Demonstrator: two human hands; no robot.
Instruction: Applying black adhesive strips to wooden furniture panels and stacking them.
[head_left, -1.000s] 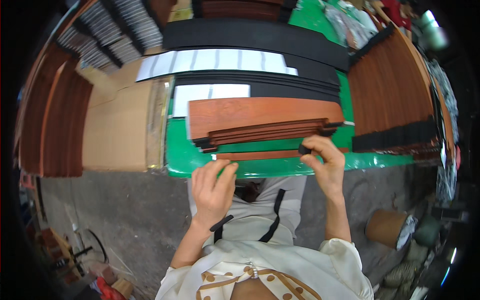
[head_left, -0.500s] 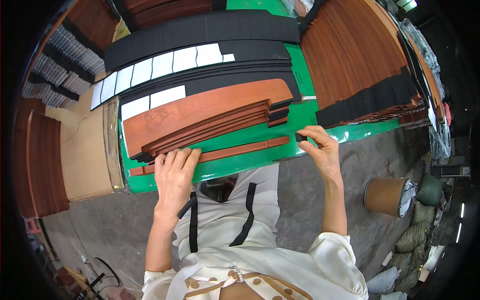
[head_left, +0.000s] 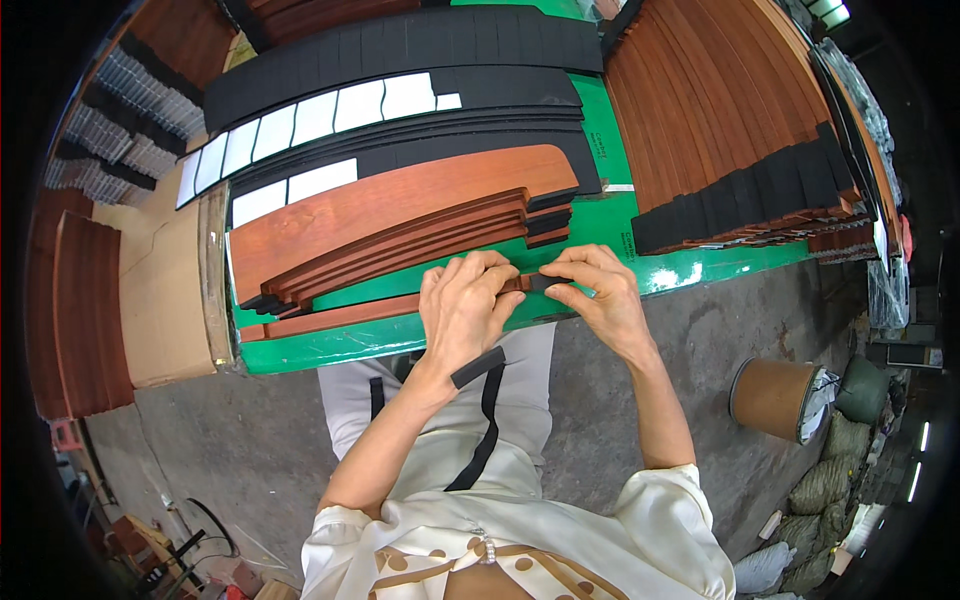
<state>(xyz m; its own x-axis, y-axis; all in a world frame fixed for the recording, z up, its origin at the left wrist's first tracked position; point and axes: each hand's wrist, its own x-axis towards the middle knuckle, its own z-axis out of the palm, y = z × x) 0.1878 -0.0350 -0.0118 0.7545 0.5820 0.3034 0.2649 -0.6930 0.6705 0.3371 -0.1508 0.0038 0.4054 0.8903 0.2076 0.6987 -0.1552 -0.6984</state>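
Note:
A narrow reddish-brown wooden slat (head_left: 350, 316) lies along the front edge of the green tabletop (head_left: 300, 352). My left hand (head_left: 465, 308) is closed around it close to its right end, thumb in front. At that end my right hand (head_left: 600, 298) pinches a small black foam piece (head_left: 544, 282) between thumb and fingers, against the wood. How far the foam wraps round the tip is hidden by my fingers. A short black strip (head_left: 478, 368) clings to my left wrist. Just behind, a stack of wider wooden slats (head_left: 410, 215) has black ends.
Black foam sheets (head_left: 400, 50), some with white backing pieces (head_left: 310, 120), lie farther back. Many black-ended slats (head_left: 720, 120) fill the right side. Cardboard (head_left: 165, 290) and more boards stand at the left. A brown drum (head_left: 770, 398) stands on the floor at right.
My left hand has slid right along the slat to its end. My right hand has moved left, bringing the black foam piece against that end.

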